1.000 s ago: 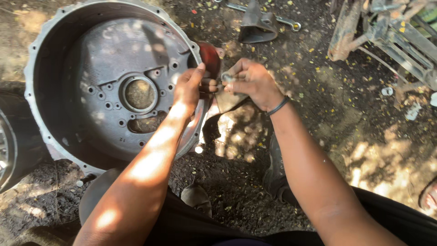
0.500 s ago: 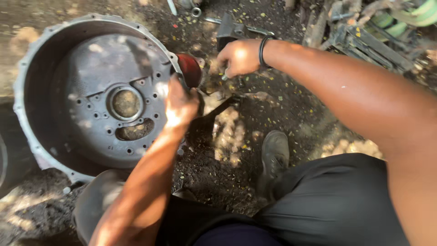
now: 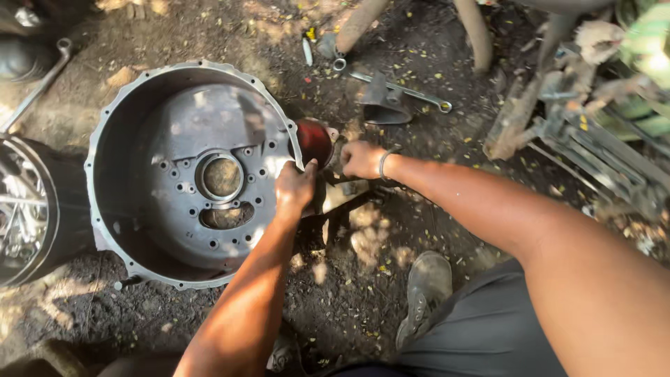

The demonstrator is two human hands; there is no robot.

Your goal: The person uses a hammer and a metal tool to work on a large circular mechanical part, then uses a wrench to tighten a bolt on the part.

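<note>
Large round grey cast-metal bell housing (image 3: 188,174) lies open-side up on dirt. Left hand (image 3: 294,187) grips its right rim. Just right, red round cup-like part (image 3: 314,141). Right hand (image 3: 361,159) clenched beside it; held thing hidden.

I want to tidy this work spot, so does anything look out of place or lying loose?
Yes. A long spanner and small bits lie loose in the dirt above the hands, and another spanner lies at upper left. The big round metal housing sits straight on the ground. The left hand grips its rim; the right hand holds a dark part beside it.
</note>
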